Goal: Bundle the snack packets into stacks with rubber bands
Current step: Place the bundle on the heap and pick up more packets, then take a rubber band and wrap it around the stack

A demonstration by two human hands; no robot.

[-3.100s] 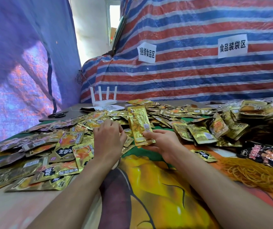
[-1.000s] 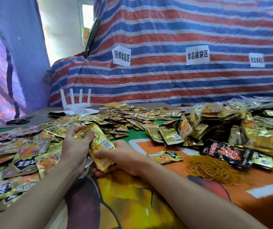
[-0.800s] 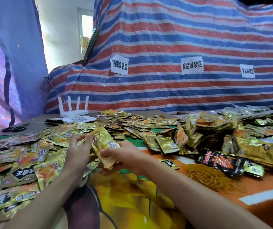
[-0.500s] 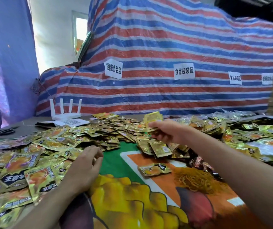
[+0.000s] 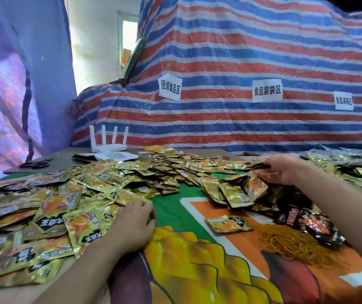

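**Hands apart over the gold packets**

We see the left hand lying palm down at the near edge of the loose snack packets, which spread across the left and far side of the tabletop. Its fingers are relaxed and grasp nothing; the fingertips touch the edge of the nearest packets.

The right hand reaches out to the far right, over a heap of packets that stand and lean against one another. Its fingers curl down onto a dark-edged packet at the top of that heap, but we cannot tell whether they grip it or only rest on it.

One single packet lies flat by itself on the orange part of the printed cloth, between the two hands and nearer to us. Just right of it sits a tangled mound of yellow rubber bands, and touching the far side of that mound is a dark red packet.

At the far left a white router stands with four antennas upright, and black scissors lie well to its left. Behind everything hangs a striped tarpaulin carrying white paper labels.
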